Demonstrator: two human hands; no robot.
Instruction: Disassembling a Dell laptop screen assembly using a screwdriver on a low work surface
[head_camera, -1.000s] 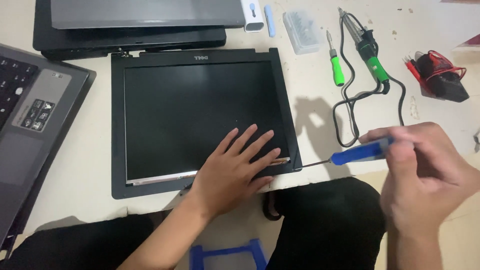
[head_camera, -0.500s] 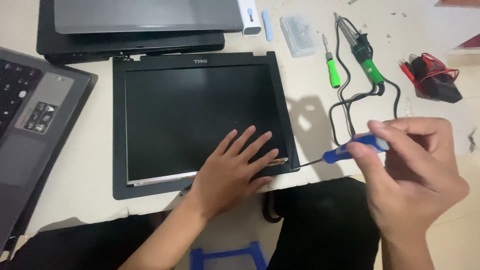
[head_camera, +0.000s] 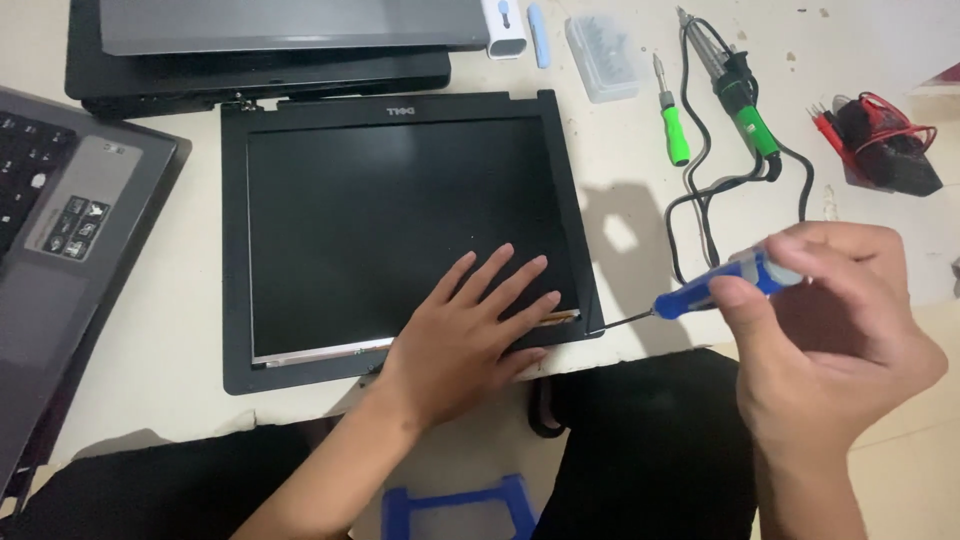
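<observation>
Two hands work at the near edge of a detached laptop screen panel (head_camera: 400, 230) that lies flat on the pale counter (head_camera: 150, 330). Far to the left of the left hand, an open laptop (head_camera: 60, 240) sits with its keyboard up, and beyond the fingers two more closed laptops (head_camera: 270, 40) are stacked, out of the way.

The left hand (head_camera: 465, 335) lies palm down with its fingers spread on the panel's lower right part, seemingly to pin it so it cannot slide. Just right of those fingers, at the panel's lower right corner, rests the tip of a blue-handled screwdriver (head_camera: 715, 290). The right hand (head_camera: 825, 340) pinches its handle between thumb and fingertips, held low and nearly level, a grip that suits twirling it.

Beyond the right hand lie a clear bit case (head_camera: 600, 55), a green-handled screwdriver (head_camera: 675, 125), a soldering iron (head_camera: 745, 100) with coiled cord, and a black meter with red leads (head_camera: 885, 140), all within reach.
</observation>
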